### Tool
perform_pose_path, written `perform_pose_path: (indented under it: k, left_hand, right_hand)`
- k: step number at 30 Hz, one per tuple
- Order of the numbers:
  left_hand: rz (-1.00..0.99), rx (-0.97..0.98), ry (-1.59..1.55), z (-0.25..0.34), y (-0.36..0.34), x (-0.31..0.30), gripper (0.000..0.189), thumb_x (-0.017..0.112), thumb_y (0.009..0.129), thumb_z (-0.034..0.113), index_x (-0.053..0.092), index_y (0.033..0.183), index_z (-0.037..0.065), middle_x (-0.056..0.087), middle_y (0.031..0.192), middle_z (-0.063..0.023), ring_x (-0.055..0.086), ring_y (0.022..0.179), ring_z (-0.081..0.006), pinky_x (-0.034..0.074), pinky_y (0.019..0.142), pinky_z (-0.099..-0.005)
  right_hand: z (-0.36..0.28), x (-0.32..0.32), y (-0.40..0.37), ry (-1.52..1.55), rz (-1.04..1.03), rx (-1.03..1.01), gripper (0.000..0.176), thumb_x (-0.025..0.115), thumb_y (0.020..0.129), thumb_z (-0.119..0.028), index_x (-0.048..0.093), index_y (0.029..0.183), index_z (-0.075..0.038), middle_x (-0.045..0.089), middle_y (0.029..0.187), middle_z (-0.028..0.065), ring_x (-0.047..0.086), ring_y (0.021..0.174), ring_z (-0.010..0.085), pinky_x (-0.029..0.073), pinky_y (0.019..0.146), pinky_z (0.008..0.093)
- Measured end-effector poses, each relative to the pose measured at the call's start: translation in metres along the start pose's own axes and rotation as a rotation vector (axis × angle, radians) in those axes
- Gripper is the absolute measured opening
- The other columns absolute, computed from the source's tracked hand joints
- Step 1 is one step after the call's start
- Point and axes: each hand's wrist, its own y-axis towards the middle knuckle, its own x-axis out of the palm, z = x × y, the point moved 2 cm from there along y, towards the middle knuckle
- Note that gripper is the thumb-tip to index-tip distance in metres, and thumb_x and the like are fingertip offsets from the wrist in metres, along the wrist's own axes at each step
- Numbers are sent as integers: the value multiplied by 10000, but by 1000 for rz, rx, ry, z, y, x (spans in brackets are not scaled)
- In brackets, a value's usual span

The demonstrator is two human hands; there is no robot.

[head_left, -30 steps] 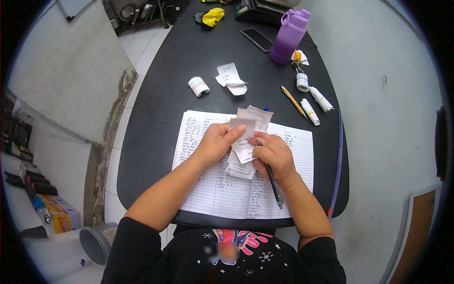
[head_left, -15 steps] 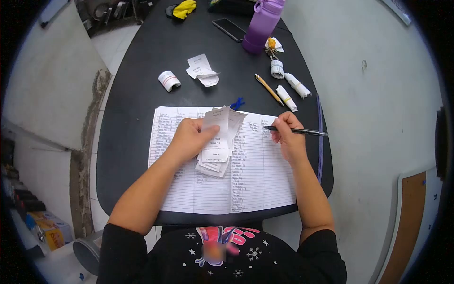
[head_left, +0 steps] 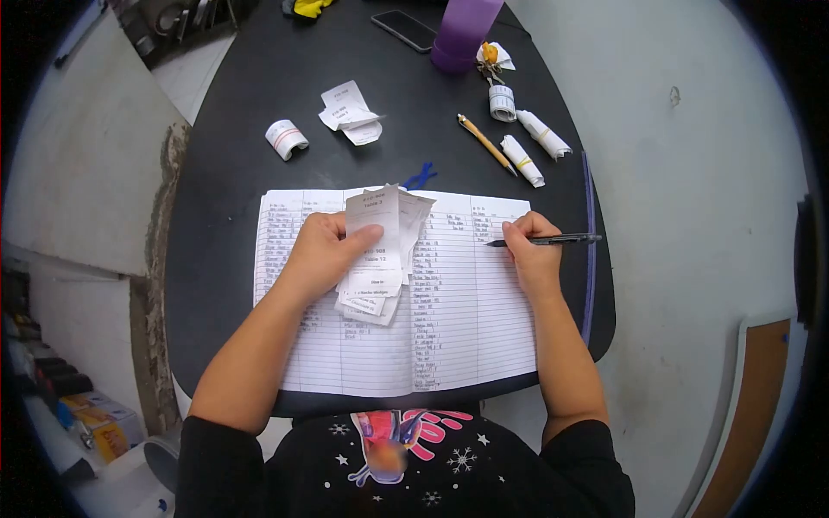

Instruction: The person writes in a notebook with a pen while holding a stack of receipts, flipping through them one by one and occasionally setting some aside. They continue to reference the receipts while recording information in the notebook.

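My left hand (head_left: 326, 252) is closed on a stack of printed paper receipts (head_left: 374, 259), thumb across the top slip. The stack overlaps the middle of an open lined notebook (head_left: 471, 345), whose columns carry handwritten entries. In my right hand (head_left: 533, 250) a black pen (head_left: 566, 239) is pinched, its tip over the upper part of the right-hand page, close by a short written list. Part of the left page is hidden under my left hand and the receipts.
Beyond the notebook lie loose receipts (head_left: 350, 115), a curled paper roll (head_left: 286, 139), a tan pen (head_left: 486, 144) and banded paper rolls (head_left: 523, 161). Farther back are keys (head_left: 492, 65), a purple bottle (head_left: 465, 34) and a phone (head_left: 404, 31). A wall (head_left: 673, 216) borders the right.
The view has shifted slightly. My right hand has moved the pen from near the page's top edge to a little lower beside the list. My left hand keeps the receipts.
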Motion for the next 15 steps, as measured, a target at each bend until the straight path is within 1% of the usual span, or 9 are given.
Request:
perform_pose_path:
  k: [9,12,15]
  left_hand:
    - [-28,15,-33,-8,5,-2,226,652,875,155,689,935,-60,702,782,-117,649,627,-110,509,565,-241]
    - [-16,80,-61,-11,7,-1,233,686,851,186,681,880,-45,694,742,-154,658,560,-135,524,502,-248]
    - [-24,56,-53,-10,6,-1,247,692,848,197,681,886,-47,695,744,-158,662,563,-139,525,502,-249]
  right_hand:
    - [-3,7,3,-150,-4,-105,260,658,783,-46,483,591,-40,501,555,-11,420,543,55,342,508,246]
    - [-4,9,2,-169,-5,-104,258,658,781,-49,483,593,-39,502,555,-10,421,540,56,343,506,246]
    - [-6,10,1,-185,-6,-104,257,659,782,-53,484,593,-39,503,553,-8,422,535,58,342,502,248]
